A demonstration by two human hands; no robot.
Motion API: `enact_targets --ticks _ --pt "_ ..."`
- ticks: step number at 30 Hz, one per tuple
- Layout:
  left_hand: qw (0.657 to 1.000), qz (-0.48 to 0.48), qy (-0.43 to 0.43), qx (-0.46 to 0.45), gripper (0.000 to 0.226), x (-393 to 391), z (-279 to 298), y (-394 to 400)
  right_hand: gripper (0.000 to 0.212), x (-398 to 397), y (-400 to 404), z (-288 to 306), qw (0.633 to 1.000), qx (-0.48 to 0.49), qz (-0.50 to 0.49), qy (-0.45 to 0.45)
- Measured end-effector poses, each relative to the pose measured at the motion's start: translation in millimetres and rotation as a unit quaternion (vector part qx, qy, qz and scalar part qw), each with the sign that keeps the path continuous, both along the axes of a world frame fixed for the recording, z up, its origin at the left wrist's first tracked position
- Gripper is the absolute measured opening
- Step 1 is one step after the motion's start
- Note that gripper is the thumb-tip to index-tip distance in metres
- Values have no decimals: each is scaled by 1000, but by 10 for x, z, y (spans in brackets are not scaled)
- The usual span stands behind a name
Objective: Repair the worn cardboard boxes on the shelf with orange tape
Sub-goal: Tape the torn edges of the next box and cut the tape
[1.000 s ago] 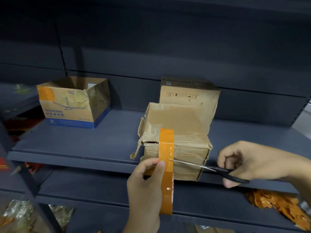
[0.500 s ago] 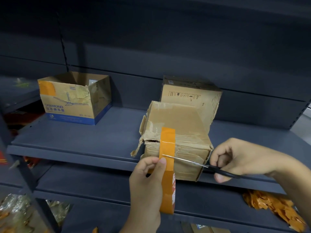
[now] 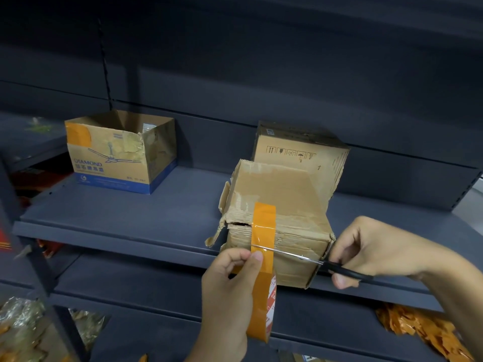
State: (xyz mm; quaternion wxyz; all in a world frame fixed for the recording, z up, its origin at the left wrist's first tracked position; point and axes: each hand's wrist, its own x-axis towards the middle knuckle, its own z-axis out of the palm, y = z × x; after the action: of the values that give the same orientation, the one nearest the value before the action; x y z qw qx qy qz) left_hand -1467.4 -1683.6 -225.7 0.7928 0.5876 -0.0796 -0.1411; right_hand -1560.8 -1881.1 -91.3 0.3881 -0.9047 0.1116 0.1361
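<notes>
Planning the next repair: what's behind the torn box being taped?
A taller cardboard box with handling symbols stands behind the torn box; its lower part is hidden.

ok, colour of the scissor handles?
Black handles on the steel scissors, seen in the head view.

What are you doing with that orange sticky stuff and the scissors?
A person is mending a torn cardboard box on a dark shelf. A strip of orange tape runs from its top down over the ripped front edge. The left hand holds the tape roll below, and the right hand holds scissors with the blades across the strip, ready to cut. Two more boxes sit farther back.
</notes>
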Motion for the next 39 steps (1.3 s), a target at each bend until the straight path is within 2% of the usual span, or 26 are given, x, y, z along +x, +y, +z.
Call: enact_targets --ticks 8,11,17,25,30,33,36,39 --pt "1000 -3 -14 -12 16 29 14 26 55 42 15 23 1000 -17 2 0" --pt "1000 -3 -7 -15 7 33 -4 31 63 44 -7 -47 1000 -11 -6 -3" --pt "1000 -4 -8 2 8 45 -34 31 65 33 -64 -142 1000 1 -12 -13" --pt "1000 -2 -1 -7 9 26 13 31 54 34 -77 -183 999 3 -23 -41" --pt "1000 -4 -21 0 10 35 -33 84 26 26 -30 -202 1000 -12 -17 -19" --pt "999 13 -33 -12 3 40 -62 160 25 1 -71 -251 999 -5 -27 -30" --pt "998 34 -56 -25 29 64 -105 259 28 -14 -111 -311 999 10 -37 -37" --pt "992 86 -82 -31 37 119 -147 360 31 -41 -125 -377 997 21 -49 -50"
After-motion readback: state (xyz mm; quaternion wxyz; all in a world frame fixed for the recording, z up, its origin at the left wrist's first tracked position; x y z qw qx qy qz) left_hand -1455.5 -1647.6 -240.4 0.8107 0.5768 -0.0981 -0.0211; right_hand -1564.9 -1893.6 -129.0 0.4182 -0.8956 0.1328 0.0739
